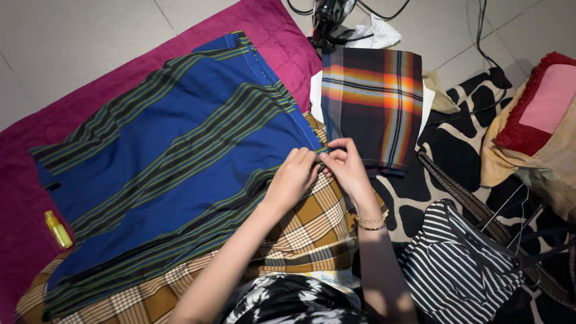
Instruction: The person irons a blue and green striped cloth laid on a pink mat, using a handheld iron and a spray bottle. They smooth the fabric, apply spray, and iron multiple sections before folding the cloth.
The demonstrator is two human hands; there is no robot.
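A large blue cloth with green and black stripes (168, 162) lies spread over a magenta quilted mat (270, 36). My left hand (294, 177) and my right hand (345, 165) meet at the cloth's right corner, both pinching its edge between fingers and thumb. My right wrist wears a gold bracelet (370, 223). Under the blue cloth lies a brown and yellow plaid cloth (312, 228), across my lap.
A folded dark plaid cloth with orange bands (372, 102) lies just beyond my hands. A small yellow bottle (58, 229) rests at the left on the mat. A black-and-white striped garment (456, 264), a cow-pattern cloth (456, 138), a red cushion (540, 102) and cables (480, 24) fill the right.
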